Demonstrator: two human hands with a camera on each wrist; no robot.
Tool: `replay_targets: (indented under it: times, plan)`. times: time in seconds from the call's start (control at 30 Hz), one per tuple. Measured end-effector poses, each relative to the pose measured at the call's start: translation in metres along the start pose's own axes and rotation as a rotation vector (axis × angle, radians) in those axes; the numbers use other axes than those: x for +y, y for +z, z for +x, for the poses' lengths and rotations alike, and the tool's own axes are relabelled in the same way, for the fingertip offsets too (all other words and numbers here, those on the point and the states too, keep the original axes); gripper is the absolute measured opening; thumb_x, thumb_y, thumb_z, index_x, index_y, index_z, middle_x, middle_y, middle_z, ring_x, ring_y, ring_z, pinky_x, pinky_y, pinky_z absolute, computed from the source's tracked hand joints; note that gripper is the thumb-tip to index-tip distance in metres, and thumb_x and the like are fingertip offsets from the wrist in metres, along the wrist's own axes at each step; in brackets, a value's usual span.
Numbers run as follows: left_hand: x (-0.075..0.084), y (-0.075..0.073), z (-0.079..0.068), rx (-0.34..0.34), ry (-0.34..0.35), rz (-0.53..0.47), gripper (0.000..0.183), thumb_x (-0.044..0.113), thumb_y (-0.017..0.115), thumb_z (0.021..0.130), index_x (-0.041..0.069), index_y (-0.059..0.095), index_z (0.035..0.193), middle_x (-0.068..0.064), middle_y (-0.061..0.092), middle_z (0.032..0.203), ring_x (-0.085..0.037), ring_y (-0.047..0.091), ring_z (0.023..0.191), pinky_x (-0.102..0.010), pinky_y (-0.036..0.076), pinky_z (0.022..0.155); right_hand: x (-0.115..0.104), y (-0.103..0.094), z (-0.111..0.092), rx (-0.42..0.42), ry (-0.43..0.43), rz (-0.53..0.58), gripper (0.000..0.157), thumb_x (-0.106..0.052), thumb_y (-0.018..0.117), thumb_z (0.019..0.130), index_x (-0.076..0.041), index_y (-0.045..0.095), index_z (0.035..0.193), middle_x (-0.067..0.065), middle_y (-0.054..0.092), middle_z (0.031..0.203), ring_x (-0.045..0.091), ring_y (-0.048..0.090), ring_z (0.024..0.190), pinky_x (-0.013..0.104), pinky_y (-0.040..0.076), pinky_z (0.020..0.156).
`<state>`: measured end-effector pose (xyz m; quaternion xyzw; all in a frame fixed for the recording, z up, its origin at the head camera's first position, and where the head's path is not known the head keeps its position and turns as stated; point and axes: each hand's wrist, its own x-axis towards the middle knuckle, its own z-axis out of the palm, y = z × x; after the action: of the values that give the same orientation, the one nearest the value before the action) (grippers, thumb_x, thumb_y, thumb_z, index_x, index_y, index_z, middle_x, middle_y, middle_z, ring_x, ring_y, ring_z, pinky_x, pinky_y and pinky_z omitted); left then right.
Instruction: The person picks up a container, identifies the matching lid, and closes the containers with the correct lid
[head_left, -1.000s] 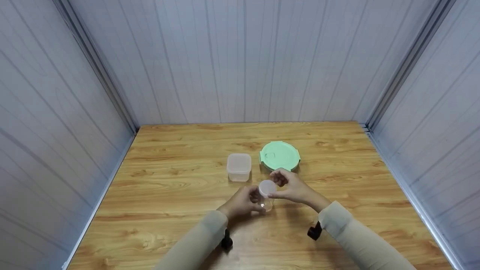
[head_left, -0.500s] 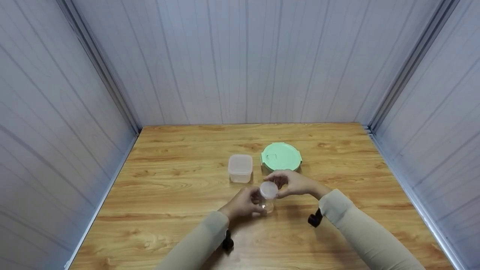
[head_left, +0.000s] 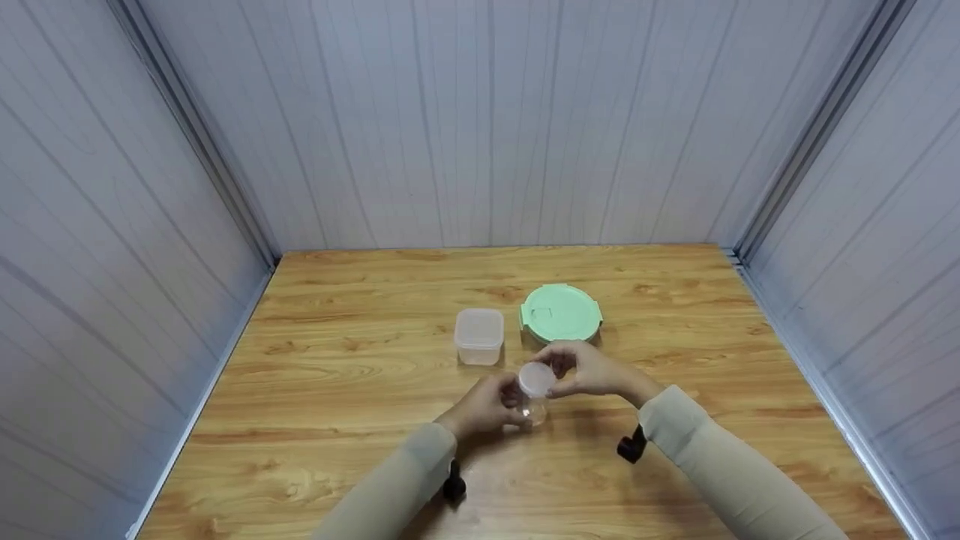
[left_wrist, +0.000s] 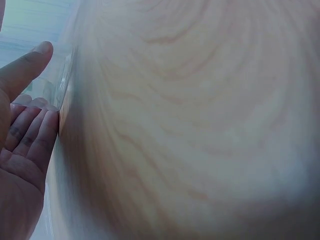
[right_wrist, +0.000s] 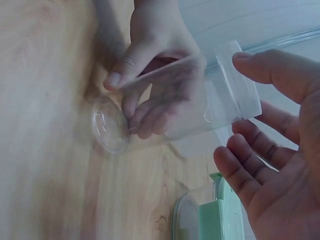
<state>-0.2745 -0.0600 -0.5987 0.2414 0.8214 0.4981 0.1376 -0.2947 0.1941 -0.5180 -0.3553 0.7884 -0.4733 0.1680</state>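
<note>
A clear plastic jar (head_left: pixel 535 412) with a whitish translucent lid (head_left: pixel 536 379) stands upright on the wooden table. My left hand (head_left: pixel 484 405) holds the jar's body, thumb on the near side and fingers behind it, as seen through the clear wall in the right wrist view. My right hand (head_left: pixel 592 370) is at the top, pinching the lid between thumb and index finger. Its other fingers curl loosely beside the jar, off it. In the left wrist view only part of the jar (left_wrist: pixel 62 80) shows at the left edge.
Behind the hands stands a small squarish translucent container (head_left: pixel 479 337) with a lid. To its right sits a round glass box with a mint-green clip lid (head_left: pixel 561 313), its near edge close to my right hand. Pale panel walls (head_left: pixel 480 127) enclose the table (head_left: pixel 337 375).
The right thumb has slid from the lid's near side round to its right edge, and the fingers have come in to its far side. The left hand stays on the jar.
</note>
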Motion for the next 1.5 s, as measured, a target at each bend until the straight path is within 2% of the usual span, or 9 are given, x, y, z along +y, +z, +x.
replay_targets:
  times: [0.3, 0.47, 0.57, 0.77, 1.0, 1.13, 1.37, 1.5]
  plan:
    - [0.004, 0.000, -0.001, -0.003, -0.045, -0.041, 0.040, 0.007, 0.095, 0.082, 0.009, 0.073, 0.114, 0.004, 0.073, 0.104, -0.007, 0.066, 0.095, -0.025, 0.058, 0.089, -0.001, 0.013, -0.008, 0.142, 0.022, -0.037, 0.047, -0.009, 0.090, 0.086, 0.001, 0.073, 0.129, 0.017, 0.074, 0.116, 0.010, 0.062, 0.094, 0.039, 0.061, 0.088]
    - [0.004, -0.001, -0.002, -0.006, -0.038, -0.057, 0.043, 0.006, 0.094, 0.082, 0.009, 0.073, 0.120, 0.002, 0.075, 0.110, -0.009, 0.069, 0.100, -0.029, 0.060, 0.096, -0.001, 0.021, -0.009, 0.210, 0.024, -0.028, 0.044, -0.011, 0.091, 0.086, 0.000, 0.075, 0.126, 0.016, 0.074, 0.113, 0.010, 0.063, 0.094, 0.032, 0.059, 0.088]
    - [0.002, -0.001, -0.002, 0.000, -0.026, -0.055, 0.042, 0.006, 0.094, 0.083, 0.008, 0.073, 0.120, 0.001, 0.075, 0.108, -0.009, 0.069, 0.099, -0.029, 0.060, 0.095, -0.001, 0.026, -0.010, 0.249, 0.017, 0.001, 0.043, -0.010, 0.091, 0.085, 0.002, 0.075, 0.124, 0.017, 0.074, 0.113, 0.010, 0.064, 0.095, 0.029, 0.058, 0.087]
    - [0.001, 0.000, -0.002, 0.007, -0.033, -0.053, 0.044, 0.008, 0.095, 0.082, 0.007, 0.072, 0.120, 0.001, 0.074, 0.108, -0.008, 0.068, 0.098, -0.028, 0.060, 0.093, 0.001, 0.033, -0.013, 0.317, -0.007, 0.006, 0.042, -0.006, 0.092, 0.084, 0.005, 0.074, 0.120, 0.019, 0.074, 0.111, 0.008, 0.064, 0.093, 0.031, 0.060, 0.086]
    - [0.001, 0.001, -0.002, 0.014, -0.038, -0.056, 0.046, 0.009, 0.096, 0.082, 0.008, 0.072, 0.121, 0.000, 0.075, 0.110, -0.009, 0.067, 0.099, -0.030, 0.059, 0.094, 0.003, 0.036, -0.013, 0.333, -0.007, 0.019, 0.042, -0.005, 0.091, 0.084, 0.007, 0.074, 0.121, 0.021, 0.073, 0.109, 0.008, 0.064, 0.091, 0.024, 0.058, 0.084]
    - [0.001, 0.001, -0.002, 0.007, -0.024, -0.055, 0.044, 0.007, 0.094, 0.083, 0.007, 0.072, 0.121, -0.003, 0.076, 0.111, -0.011, 0.070, 0.101, -0.030, 0.061, 0.095, 0.002, 0.035, -0.013, 0.329, 0.020, 0.006, 0.044, -0.009, 0.091, 0.085, 0.006, 0.074, 0.122, 0.019, 0.073, 0.109, 0.010, 0.064, 0.091, 0.024, 0.057, 0.083]
    - [0.003, 0.003, -0.006, -0.005, -0.005, -0.027, 0.047, 0.003, 0.090, 0.085, 0.005, 0.071, 0.128, -0.007, 0.076, 0.120, -0.018, 0.071, 0.112, -0.037, 0.060, 0.103, 0.002, 0.035, -0.015, 0.317, 0.057, 0.000, 0.045, -0.011, 0.091, 0.085, 0.006, 0.073, 0.123, 0.017, 0.074, 0.109, 0.009, 0.064, 0.092, 0.023, 0.055, 0.083]
    - [0.004, 0.003, -0.009, 0.011, -0.008, -0.061, 0.055, -0.002, 0.088, 0.084, 0.002, 0.068, 0.135, -0.010, 0.075, 0.125, -0.024, 0.071, 0.118, -0.042, 0.059, 0.109, 0.000, 0.033, -0.015, 0.303, 0.067, -0.004, 0.048, -0.012, 0.092, 0.086, 0.005, 0.073, 0.126, 0.017, 0.075, 0.112, 0.011, 0.064, 0.094, 0.025, 0.056, 0.085]
